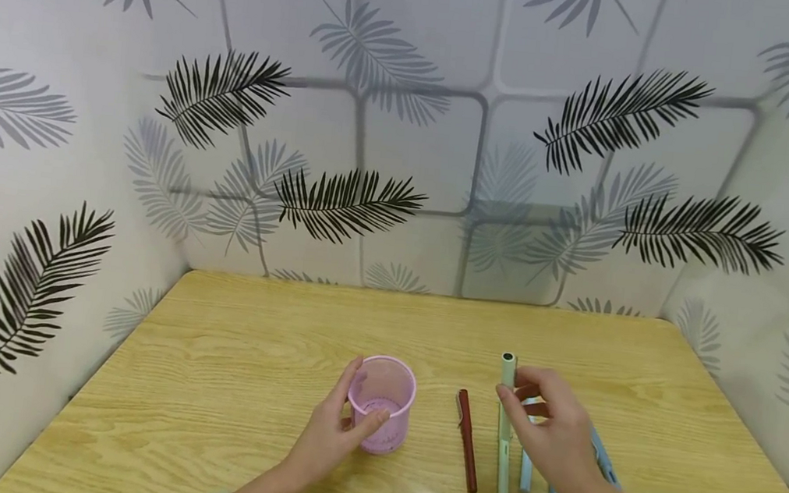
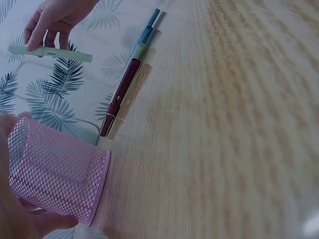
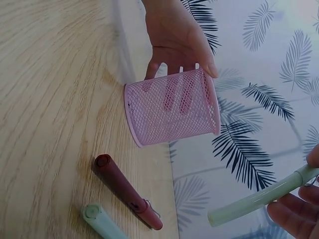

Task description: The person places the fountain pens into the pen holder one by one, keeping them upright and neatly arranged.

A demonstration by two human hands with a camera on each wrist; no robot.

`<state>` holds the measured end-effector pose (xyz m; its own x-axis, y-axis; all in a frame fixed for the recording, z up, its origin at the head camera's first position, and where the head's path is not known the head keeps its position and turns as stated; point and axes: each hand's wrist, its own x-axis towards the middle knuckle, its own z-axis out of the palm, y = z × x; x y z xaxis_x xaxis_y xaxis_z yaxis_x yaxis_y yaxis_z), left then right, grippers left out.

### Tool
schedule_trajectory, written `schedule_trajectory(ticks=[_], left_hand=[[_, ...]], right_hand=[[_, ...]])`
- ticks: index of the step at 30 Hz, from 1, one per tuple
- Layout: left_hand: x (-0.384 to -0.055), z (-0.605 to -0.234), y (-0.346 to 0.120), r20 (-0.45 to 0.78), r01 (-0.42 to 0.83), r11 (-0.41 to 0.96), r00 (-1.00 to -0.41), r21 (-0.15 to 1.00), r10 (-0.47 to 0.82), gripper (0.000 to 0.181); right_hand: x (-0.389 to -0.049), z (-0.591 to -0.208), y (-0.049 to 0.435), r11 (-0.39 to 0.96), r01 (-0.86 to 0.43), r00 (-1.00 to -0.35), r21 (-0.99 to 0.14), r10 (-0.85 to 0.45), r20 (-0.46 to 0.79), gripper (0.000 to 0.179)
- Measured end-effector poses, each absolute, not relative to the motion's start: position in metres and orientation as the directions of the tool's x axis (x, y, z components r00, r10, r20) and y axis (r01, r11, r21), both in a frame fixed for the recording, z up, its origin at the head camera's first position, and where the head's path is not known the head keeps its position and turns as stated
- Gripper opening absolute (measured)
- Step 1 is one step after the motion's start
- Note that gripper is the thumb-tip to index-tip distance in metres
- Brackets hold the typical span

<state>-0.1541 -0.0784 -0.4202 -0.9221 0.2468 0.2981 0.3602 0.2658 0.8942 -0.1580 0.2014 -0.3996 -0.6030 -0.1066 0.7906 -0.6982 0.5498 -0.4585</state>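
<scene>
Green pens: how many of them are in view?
2: the held pen in the right hand, and the lying pen on the table, beside the red pen. More may be hidden.

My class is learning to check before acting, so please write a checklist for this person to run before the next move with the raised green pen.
1. Light green pen pinched by the right hand: ok.
2. That pen clear of the table: ok, it is raised.
3. Pink mesh cup steadied, mouth up: ok, the left hand grips it.
4. Room inside the cup: ok, no pens seen in it.
5. Raised pen above the cup's mouth: not ok, it is off to the right, past the red pen.
6. Pen's cap firmly on: cannot tell.
</scene>
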Motion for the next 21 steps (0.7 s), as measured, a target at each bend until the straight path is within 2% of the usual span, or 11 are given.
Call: schedule_trajectory(ticks=[4, 13, 21], left_hand=[[-0.154, -0.42, -0.078, 0.3, 0.361, 0.27, -0.923, 0.893, 0.239, 0.077], [-0.155, -0.42, -0.078, 0.294, 0.359, 0.265, -0.921, 0.895, 0.256, 0.078], [-0.154, -0.422, -0.08, 0.29, 0.356, 0.273, -0.923, 0.894, 0.254, 0.078]], right_hand=[[-0.159, -0.4, 0.196, 0.521, -0.718, -0.589, -0.462, -0.101, 0.802, 0.034], [-0.166, -0.4, 0.183, 0.471, -0.797, -0.489, -0.377, -0.139, 0.861, 0.03], [-0.155, -0.377, 0.157, 0.401, -0.824, -0.484, -0.399, -0.136, 0.864, 0.033]])
